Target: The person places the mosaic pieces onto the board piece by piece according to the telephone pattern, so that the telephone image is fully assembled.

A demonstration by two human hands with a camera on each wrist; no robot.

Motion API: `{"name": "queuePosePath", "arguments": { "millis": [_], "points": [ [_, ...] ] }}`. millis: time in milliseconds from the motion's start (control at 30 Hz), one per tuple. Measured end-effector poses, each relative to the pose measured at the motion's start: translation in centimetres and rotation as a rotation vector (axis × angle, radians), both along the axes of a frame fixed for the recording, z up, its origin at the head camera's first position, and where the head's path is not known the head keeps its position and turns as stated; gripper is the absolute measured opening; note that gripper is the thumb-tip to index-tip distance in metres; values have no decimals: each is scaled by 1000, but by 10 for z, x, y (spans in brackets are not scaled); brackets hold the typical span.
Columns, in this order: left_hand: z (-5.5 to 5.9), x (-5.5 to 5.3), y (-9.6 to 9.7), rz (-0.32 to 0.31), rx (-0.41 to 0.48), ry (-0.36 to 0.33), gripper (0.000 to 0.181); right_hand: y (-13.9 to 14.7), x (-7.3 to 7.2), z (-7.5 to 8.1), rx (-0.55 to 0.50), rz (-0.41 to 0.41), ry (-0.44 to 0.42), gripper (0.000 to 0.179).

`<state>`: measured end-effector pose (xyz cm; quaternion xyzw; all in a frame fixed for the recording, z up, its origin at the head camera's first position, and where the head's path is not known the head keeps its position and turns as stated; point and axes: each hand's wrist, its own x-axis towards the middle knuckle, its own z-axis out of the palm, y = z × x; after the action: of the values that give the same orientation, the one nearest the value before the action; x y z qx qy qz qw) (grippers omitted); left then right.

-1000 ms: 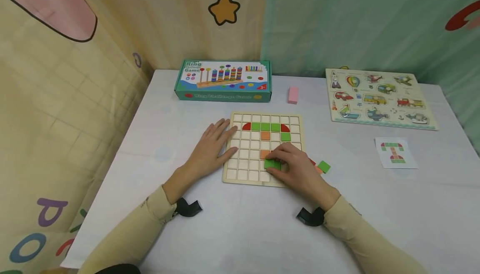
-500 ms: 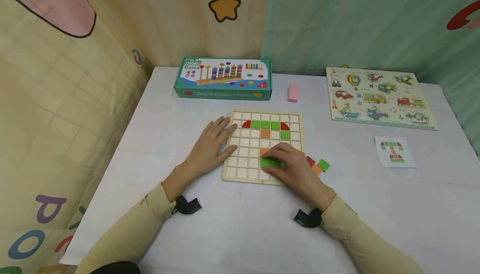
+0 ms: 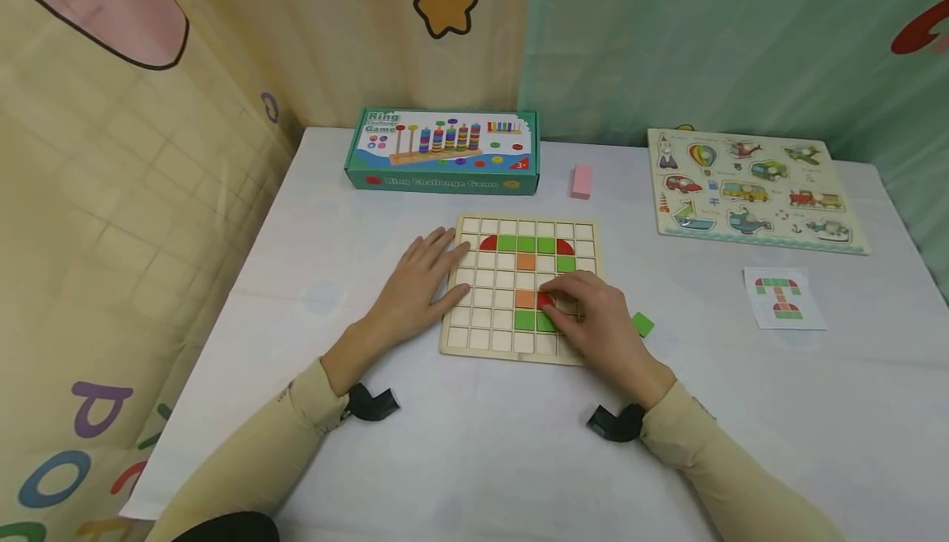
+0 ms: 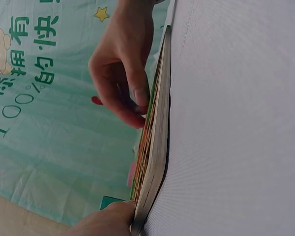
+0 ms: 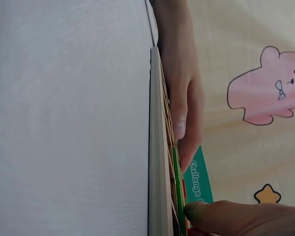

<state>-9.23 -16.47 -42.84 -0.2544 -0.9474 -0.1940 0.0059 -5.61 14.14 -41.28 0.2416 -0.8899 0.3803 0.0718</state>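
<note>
A wooden grid board [image 3: 480, 351] lies on the white table, with green, orange and red pieces in some of its squares. My left hand [image 3: 415, 282] rests flat with its fingertips on the board's left edge. With thumb and fingers, my right hand [image 3: 604, 324] pinches a red rounded piece [image 3: 544, 301] over the square right of an orange tile [image 3: 525, 300]. Just below sits a green tile [image 3: 524, 321], with another beside it partly under the thumb. Along the board's upper part runs a row of green tiles [image 3: 526, 244] between two red quarter-rounds.
A loose green tile [image 3: 642, 325] lies right of the board, partly behind the right hand. A printed pattern card [image 3: 767, 311] is farther right. Behind stand a Ring Challenge Game box [image 3: 442, 184], a pink block [image 3: 582, 182] and a vehicle puzzle board [image 3: 749, 233].
My right hand slid a green tile into line beside another and let go. It now holds a red piece one row higher; the loose red tile right of the board no longer shows there.
</note>
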Motion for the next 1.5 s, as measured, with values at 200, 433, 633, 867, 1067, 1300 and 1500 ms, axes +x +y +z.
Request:
{"name": "queuePosePath", "arguments": {
  "millis": [200, 433, 633, 867, 1067, 1300, 1500],
  "points": [
    [1, -1, -1, 6, 0, 3, 67, -2, 0, 1, 40, 42, -31, 30],
    [-3, -1, 0, 2, 2, 1, 67, -1, 2, 5, 67, 50, -37, 29],
    [-3, -1, 1, -2, 3, 5, 67, 18, 3, 13, 54, 17, -21, 26],
    [-1, -2, 0, -1, -11, 9, 67, 72, 4, 17, 114, -82, -23, 29],
    [-1, -3, -1, -3, -2, 12, 67, 111, 10, 19, 163, -62, -101, 34],
    [0, -1, -1, 2, 9, 4, 67, 124, 10, 19, 191, 33, -141, 40],
    [0, 0, 1, 1, 13, 2, 66, 128, 8, 21, 214, 65, -146, 36]
  ]
}}
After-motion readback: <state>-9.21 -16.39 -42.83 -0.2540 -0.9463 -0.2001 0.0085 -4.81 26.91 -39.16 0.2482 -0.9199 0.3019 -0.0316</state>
